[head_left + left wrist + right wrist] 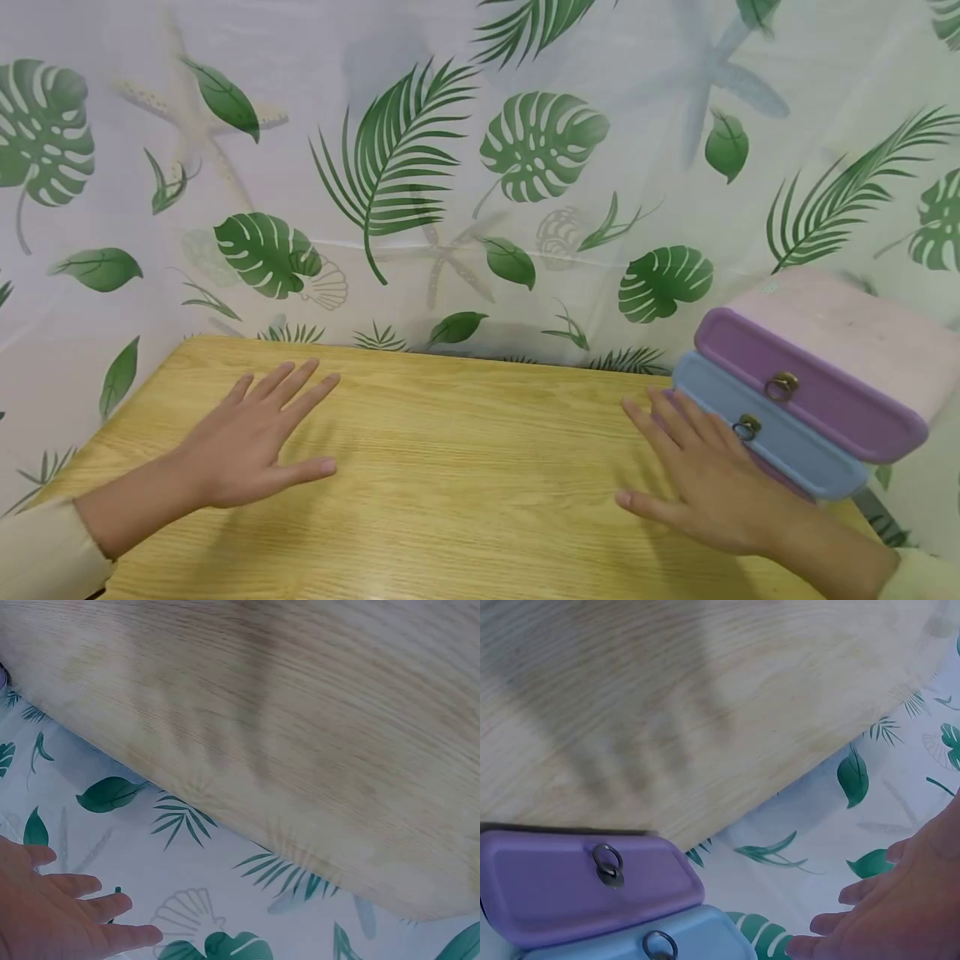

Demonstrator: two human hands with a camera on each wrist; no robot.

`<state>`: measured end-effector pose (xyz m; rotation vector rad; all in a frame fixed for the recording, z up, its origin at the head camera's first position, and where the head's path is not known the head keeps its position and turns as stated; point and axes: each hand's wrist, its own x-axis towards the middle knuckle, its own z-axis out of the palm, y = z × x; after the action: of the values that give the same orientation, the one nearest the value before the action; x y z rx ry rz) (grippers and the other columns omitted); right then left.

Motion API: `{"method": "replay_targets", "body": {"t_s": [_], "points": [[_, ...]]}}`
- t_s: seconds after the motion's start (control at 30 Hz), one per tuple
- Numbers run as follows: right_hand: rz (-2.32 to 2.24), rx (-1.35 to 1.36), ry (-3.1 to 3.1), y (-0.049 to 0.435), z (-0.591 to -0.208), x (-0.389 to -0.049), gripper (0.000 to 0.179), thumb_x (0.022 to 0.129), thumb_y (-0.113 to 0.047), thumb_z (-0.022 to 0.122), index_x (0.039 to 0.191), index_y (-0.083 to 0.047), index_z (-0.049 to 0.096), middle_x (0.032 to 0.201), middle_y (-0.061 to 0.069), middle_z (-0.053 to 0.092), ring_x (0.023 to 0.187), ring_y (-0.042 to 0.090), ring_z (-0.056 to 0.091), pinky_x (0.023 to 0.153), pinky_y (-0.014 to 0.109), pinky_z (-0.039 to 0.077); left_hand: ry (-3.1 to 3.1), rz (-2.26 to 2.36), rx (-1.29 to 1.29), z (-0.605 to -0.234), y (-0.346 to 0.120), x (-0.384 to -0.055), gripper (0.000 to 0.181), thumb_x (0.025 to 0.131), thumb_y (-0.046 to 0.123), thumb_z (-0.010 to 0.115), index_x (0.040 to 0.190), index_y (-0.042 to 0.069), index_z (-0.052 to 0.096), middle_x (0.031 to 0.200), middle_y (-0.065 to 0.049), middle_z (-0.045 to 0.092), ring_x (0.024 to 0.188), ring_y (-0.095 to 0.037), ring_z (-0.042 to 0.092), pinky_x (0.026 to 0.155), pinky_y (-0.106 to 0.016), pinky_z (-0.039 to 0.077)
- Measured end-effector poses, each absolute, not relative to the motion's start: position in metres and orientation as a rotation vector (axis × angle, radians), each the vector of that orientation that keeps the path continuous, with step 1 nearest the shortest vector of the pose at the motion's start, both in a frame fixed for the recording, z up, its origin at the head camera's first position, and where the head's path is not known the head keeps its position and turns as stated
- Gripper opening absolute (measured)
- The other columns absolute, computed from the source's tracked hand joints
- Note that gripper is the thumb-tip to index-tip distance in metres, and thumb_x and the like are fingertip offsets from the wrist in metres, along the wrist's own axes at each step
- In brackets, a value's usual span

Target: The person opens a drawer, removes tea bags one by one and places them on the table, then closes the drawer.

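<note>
My left hand (pixel 243 446) hovers palm down over the left part of the wooden table (pixel 465 467), fingers spread and holding nothing. Over the right part is my right hand (pixel 712 483), also spread and holding nothing. It overlaps the front of a small drawer cabinet (pixel 847 325) with a pink top. An upper purple drawer (pixel 840 387) and a light blue drawer (pixel 795 454) carry brass ring pulls. A lower purple drawer (pixel 547 892), mostly hidden behind the right hand in the head view, shows its ring in the right wrist view.
Behind the table hangs a pale curtain (pixel 420 317) printed with green leaves, shells and starfish. The table's far edge runs along it. The cabinet stands at the table's right side, angled toward me. Shadows of both hands fall on the wood.
</note>
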<state>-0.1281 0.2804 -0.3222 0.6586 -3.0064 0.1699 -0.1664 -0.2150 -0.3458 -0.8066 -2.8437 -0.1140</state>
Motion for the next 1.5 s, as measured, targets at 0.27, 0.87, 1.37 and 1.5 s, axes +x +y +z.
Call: {"method": "replay_targets", "body": {"t_s": [0.27,0.87,1.37,1.5], "points": [[0.069,0.675,-2.962,0.281,-0.308,-0.128,0.094,0.091,-0.067,0.057,0.162,-0.024,0.01,0.168,0.014,0.002,0.148,0.051,0.014,0.108,0.074,0.02,-2.818,-0.111,-0.869,-0.346,-0.194,-0.179,0.087,0.092,0.071,0.049,0.16,0.024,0.023,0.164,-0.013,0.025,0.148,-0.039,0.029,0.109,-0.072,0.027],[0.046,0.644,-2.917,0.292,-0.281,-0.132,0.094,0.092,-0.063,0.059,0.161,-0.02,0.012,0.167,0.017,0.008,0.149,0.047,0.013,0.106,0.077,0.014,-2.781,-0.108,-1.007,-0.325,-0.15,-0.201,0.091,0.09,0.077,0.045,0.16,0.024,0.02,0.165,-0.012,0.021,0.15,-0.035,0.027,0.113,-0.068,0.025],[-0.044,0.513,-2.9,0.314,-0.247,-0.146,0.096,0.09,-0.061,0.062,0.161,-0.017,0.014,0.167,0.018,0.007,0.146,0.05,0.014,0.105,0.075,0.012,-2.75,-0.097,-1.094,-0.307,-0.112,-0.216,0.094,0.089,0.08,0.042,0.161,0.025,0.017,0.167,-0.01,0.017,0.151,-0.034,0.023,0.115,-0.067,0.022],[-0.036,0.469,-2.912,0.32,-0.239,-0.149,0.097,0.091,-0.061,0.061,0.161,-0.017,0.012,0.167,0.018,0.004,0.145,0.051,0.014,0.104,0.076,0.01,-2.758,-0.076,-1.129,-0.302,-0.099,-0.219,0.095,0.089,0.082,0.039,0.161,0.025,0.014,0.167,-0.011,0.016,0.152,-0.034,0.021,0.115,-0.067,0.022]]}}
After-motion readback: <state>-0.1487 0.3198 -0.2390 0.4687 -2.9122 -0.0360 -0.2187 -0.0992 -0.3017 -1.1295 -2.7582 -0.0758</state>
